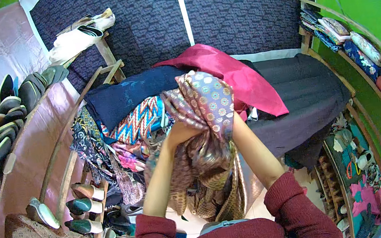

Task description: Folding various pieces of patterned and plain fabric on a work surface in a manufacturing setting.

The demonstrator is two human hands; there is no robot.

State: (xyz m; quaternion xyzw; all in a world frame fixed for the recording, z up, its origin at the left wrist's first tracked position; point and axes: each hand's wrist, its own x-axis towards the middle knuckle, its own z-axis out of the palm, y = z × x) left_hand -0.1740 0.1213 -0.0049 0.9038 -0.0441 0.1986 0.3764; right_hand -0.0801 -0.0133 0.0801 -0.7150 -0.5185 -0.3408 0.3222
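Both of my hands are at a shiny brown and lilac cloth point(213, 102) with round flower-like dots, lifted in front of me above a heap of fabrics. My left hand point(184, 133) is closed on its gathered left side, the fingertips tucked into the folds. At the cloth's right edge, my right hand point(237, 123) holds it from behind; its fingers are mostly hidden. Gold-brown patterned folds point(213, 196) hang down between my forearms. Just behind lies a crimson cloth point(245, 82), partly covered by the held one.
A dark cloth point(292, 97) covers the table to the right. Navy fabric point(130, 91) and a zigzag-patterned cloth point(138, 120) lie to the left. Racks of shoes point(84, 207) and soles point(8, 111) stand at left. Folded fabrics point(360, 47) fill a right-hand shelf.
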